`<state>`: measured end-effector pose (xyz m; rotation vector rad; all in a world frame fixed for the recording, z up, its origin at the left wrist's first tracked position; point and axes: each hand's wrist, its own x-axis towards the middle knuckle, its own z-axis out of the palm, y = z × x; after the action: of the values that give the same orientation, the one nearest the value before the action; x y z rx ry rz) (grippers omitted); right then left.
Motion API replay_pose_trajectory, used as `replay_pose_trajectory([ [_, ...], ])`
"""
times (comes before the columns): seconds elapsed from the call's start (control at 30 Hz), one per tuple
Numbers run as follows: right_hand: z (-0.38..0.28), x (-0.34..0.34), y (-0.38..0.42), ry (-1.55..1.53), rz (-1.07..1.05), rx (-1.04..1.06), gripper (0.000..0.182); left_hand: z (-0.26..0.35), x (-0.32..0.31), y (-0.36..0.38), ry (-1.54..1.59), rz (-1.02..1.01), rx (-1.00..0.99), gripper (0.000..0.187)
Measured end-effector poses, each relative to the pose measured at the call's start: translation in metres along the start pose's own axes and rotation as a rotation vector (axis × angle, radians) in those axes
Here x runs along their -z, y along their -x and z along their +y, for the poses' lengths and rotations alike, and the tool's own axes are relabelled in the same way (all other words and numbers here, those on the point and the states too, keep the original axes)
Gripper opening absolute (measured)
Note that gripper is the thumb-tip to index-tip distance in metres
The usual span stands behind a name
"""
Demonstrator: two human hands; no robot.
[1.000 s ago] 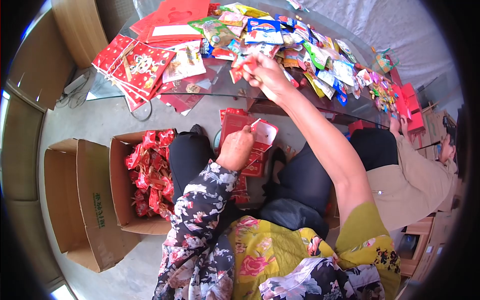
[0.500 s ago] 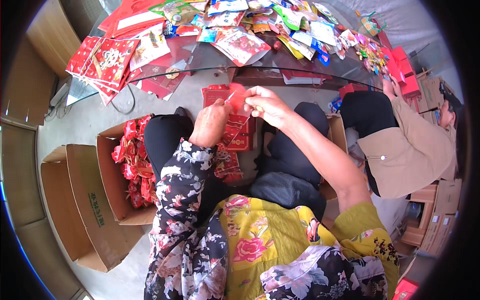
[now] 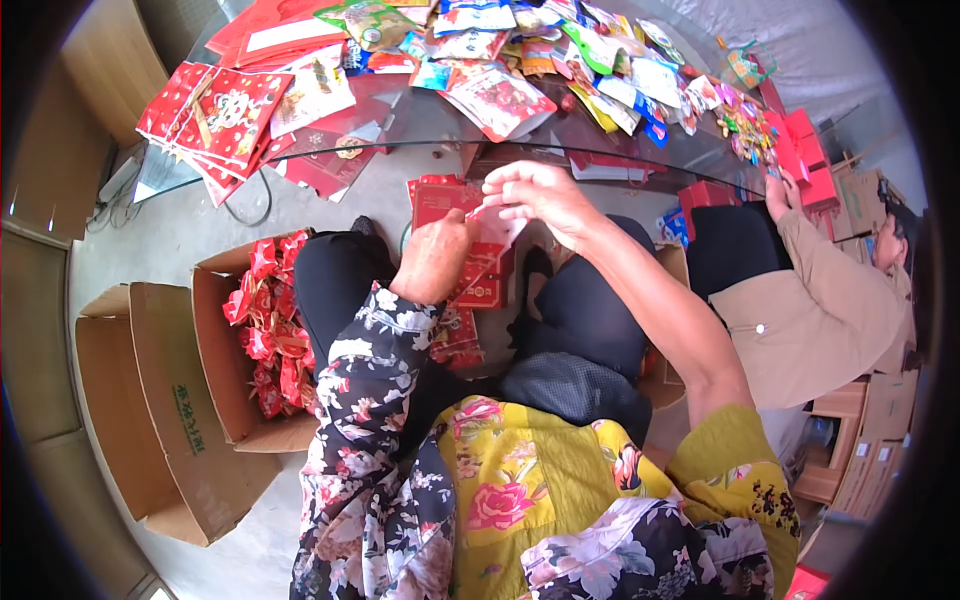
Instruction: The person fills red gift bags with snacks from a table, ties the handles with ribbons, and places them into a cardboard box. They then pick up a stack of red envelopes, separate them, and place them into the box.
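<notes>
Above my lap, my left hand (image 3: 438,258) is closed, pinching the top of a small clear plastic bag (image 3: 503,228) with red print. The bag hangs to the right of the fingers. Just over it is my right hand (image 3: 548,200), its fingers loosely bent and apart, with nothing visible in them. Red boxes (image 3: 485,291) with gold lettering lie below and behind the bag. Lower down, between my knees, are red printed packets (image 3: 459,337), partly hidden by my left arm.
A cardboard box (image 3: 215,330) of red wrapped bundles (image 3: 268,345) stands by my left leg, beside another open carton (image 3: 165,400). On the glass table (image 3: 400,120) ahead lie snack packets (image 3: 500,98) and red printed bags (image 3: 222,112). A person in a tan top (image 3: 815,320) sits at right.
My right hand has come off the plastic bag, its fingers loosening and rising slightly. My left hand, still gripping the bag, has shifted a little right and down.
</notes>
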<state>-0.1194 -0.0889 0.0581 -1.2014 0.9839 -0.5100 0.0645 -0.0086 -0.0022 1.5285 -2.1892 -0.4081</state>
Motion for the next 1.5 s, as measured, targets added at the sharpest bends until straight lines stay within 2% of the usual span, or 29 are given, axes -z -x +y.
replay_pose_trajectory([
  [0.07,-0.025,-0.005,-0.004,0.1,0.004,0.161,0.021,-0.002,-0.005,-0.002,-0.077,-0.046,0.0,0.017],
  [0.1,-0.035,-0.008,-0.012,0.269,0.032,0.297,0.02,-0.005,-0.008,-0.001,-0.03,-0.035,0.002,0.017],
  [0.2,-0.067,-0.015,-0.035,0.646,0.145,0.488,0.018,-0.003,-0.006,0.0,-0.028,-0.044,0.013,0.017],
  [0.23,-0.07,-0.013,-0.05,0.65,0.141,0.494,0.018,-0.002,-0.005,0.0,-0.025,-0.053,0.018,0.019],
  [0.3,-0.067,-0.005,-0.087,1.028,0.258,0.863,0.022,-0.002,-0.003,0.0,-0.042,-0.038,-0.006,0.018],
  [0.33,-0.068,-0.007,-0.097,1.028,0.254,0.869,0.022,-0.002,-0.003,0.0,-0.056,-0.031,-0.032,0.02],
  [0.43,-0.068,-0.009,-0.128,1.279,0.313,0.777,0.037,-0.003,-0.002,0.001,-0.077,-0.036,-0.029,0.018],
  [0.47,-0.065,-0.009,-0.137,1.278,0.311,0.782,0.037,-0.003,-0.003,0.0,-0.082,-0.04,-0.023,0.017],
  [0.53,-0.064,-0.014,-0.147,1.464,0.347,0.751,0.039,-0.005,-0.006,0.0,-0.085,-0.035,-0.021,0.016],
  [0.6,-0.061,-0.017,-0.158,1.498,0.352,0.731,0.034,-0.005,-0.008,0.0,-0.076,-0.025,-0.014,0.015],
  [0.67,-0.058,-0.016,-0.167,1.551,0.37,0.916,0.021,-0.005,-0.007,0.0,-0.077,-0.028,-0.017,0.015],
  [0.7,-0.06,-0.019,-0.167,1.548,0.373,0.916,0.021,-0.006,-0.008,0.0,-0.074,-0.035,-0.013,0.016],
  [0.8,-0.068,-0.023,-0.16,1.495,0.394,0.833,0.017,-0.007,-0.007,0.001,-0.059,-0.03,-0.031,0.019],
  [0.87,-0.07,-0.023,-0.146,1.261,0.4,0.851,0.017,-0.01,-0.009,0.002,-0.043,-0.025,-0.05,0.021],
  [0.93,-0.074,-0.025,-0.112,1.192,0.374,0.812,0.02,-0.013,-0.017,0.002,-0.073,-0.003,0.008,0.023],
  [0.97,-0.072,-0.025,-0.094,1.098,0.338,0.844,0.02,-0.015,-0.02,0.002,-0.075,-0.108,0.085,0.027],
  [1.0,-0.066,-0.023,-0.075,1.002,0.306,0.872,0.019,-0.014,-0.016,0.002,-0.078,-0.113,0.075,0.024],
  [1.07,-0.05,-0.015,-0.036,0.974,0.232,0.731,0.021,-0.013,-0.013,0.003,-0.064,-0.094,0.079,0.021],
  [1.13,-0.033,-0.005,-0.003,0.879,0.149,0.472,0.022,-0.008,-0.004,0.003,-0.023,-0.059,0.047,0.018],
  [1.2,-0.016,0.006,0.02,0.805,0.117,0.412,0.019,0.002,0.012,0.002,0.037,-0.082,0.002,0.014],
  [1.27,0.007,0.017,0.025,0.842,0.141,0.333,0.021,0.002,0.008,0.002,0.038,-0.084,0.006,0.011],
  [1.3,0.003,0.012,0.032,0.794,0.153,0.168,0.022,0.001,0.007,0.002,0.036,-0.077,0.02,0.009],
  [1.4,0.027,0.015,0.018,0.707,0.152,0.108,0.021,0.003,0.008,0.003,0.077,-0.08,0.003,0.006],
  [1.43,0.028,0.014,0.012,0.624,0.12,0.003,0.023,0.002,0.006,0.003,0.085,-0.076,0.007,0.008],
  [1.5,0.039,0.013,-0.005,0.622,0.061,-0.044,0.024,0.003,0.008,0.004,0.095,-0.085,-0.003,0.008],
])
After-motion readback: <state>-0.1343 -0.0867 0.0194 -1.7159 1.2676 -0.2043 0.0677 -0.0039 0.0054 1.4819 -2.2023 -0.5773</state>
